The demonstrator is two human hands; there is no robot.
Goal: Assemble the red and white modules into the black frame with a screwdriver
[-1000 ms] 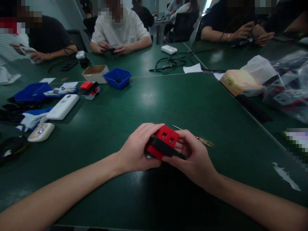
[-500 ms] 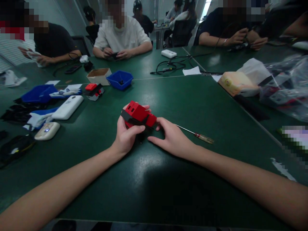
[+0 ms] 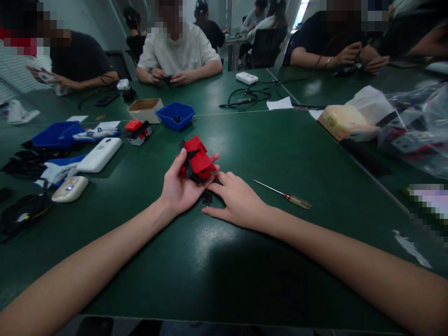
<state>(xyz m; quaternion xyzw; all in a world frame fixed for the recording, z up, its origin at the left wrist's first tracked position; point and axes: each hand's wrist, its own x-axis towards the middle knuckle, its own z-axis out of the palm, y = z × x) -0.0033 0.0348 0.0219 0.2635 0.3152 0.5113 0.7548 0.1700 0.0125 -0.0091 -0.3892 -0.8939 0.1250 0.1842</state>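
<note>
My left hand (image 3: 180, 186) is closed around a red and black plastic block-shaped device (image 3: 201, 161), tilted above the table, with the thumb on its left side. Just below it, a small black part (image 3: 207, 199) lies on the green table (image 3: 280, 270). My right hand (image 3: 236, 198) reaches in from the right with thumb and forefinger apart on either side of that part. Whether the fingertips touch the part or the device's underside, I cannot tell. To the right of this hand lies a screwdriver (image 3: 283, 194) with a clear amber handle.
A similar red, black and grey device (image 3: 137, 132) stands left, near a blue bin (image 3: 175, 115) and a cardboard box (image 3: 145, 110). Gloves (image 3: 61, 170), a white power bank (image 3: 100, 155) and a beige case (image 3: 70, 189) lie further left. Plastic bags (image 3: 416, 130) sit right. Several people work around.
The device has been turned over in my left hand, showing another red face and a black edge. My right hand has moved left and down, beside the small black part, which now shows more.
</note>
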